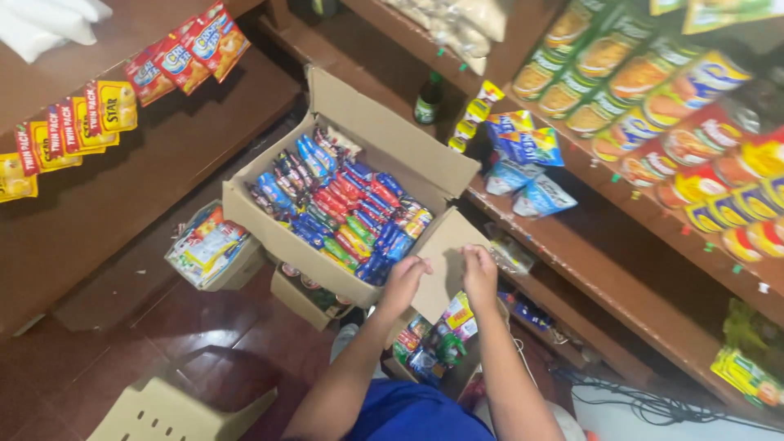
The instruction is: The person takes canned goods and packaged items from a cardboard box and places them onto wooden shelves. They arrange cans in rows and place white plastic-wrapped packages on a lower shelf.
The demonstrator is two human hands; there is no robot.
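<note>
my left hand (pixel 403 282) and my right hand (pixel 479 273) are both at the near flap (pixel 445 255) of the open cardboard box (pixel 392 147), which i take as my landmark. the left fingers are curled shut around the flap's edge where it meets the box wall; the right fingers pinch the flap's far edge, bent closed on the card. the flap tilts outward toward me, away from the box mouth. inside the box, rows of small snack packets (pixel 343 204) in blue, red and green lie packed close, filling most of it. beneath the box sits a smaller carton (pixel 304 296), and to the left of the box another small carton of flat packets (pixel 211 245). to the right of the box runs a wooden shelf (pixel 604 282) with blue pouches (pixel 523 163) on it. just below the flap, near my arms, lies a heap of mixed packets (pixel 437 335).

as i judge it, i am working the flap, folding it clear of the contents. the next move calls for a firm, even grip on both edges so the card bends along its crease without tearing.
</note>
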